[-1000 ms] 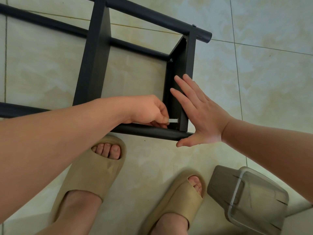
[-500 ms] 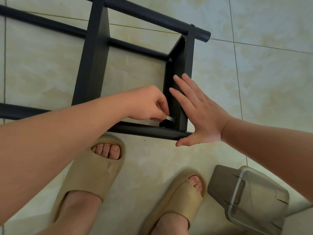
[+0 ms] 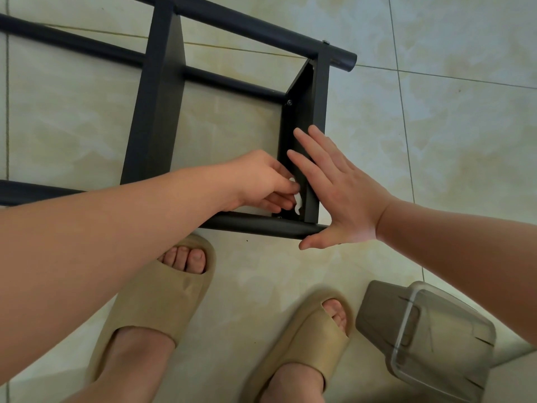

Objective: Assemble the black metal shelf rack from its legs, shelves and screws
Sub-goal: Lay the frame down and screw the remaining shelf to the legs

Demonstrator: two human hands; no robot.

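Head view: beige tiled floor (image 3: 436, 141); left grip (image 3: 261, 181) pinches pale tool (image 3: 297, 199), right grip (image 3: 343, 196) presses rack (image 3: 157, 112), fingers straight.

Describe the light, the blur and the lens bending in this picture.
Head view: soft, even daylight, only faint shadows under the slippers; the small tool pinched by the left hand is washed out white and smeared; the left arm looms large at the edge, a wide-lens effect; the rack and floor are sharp.
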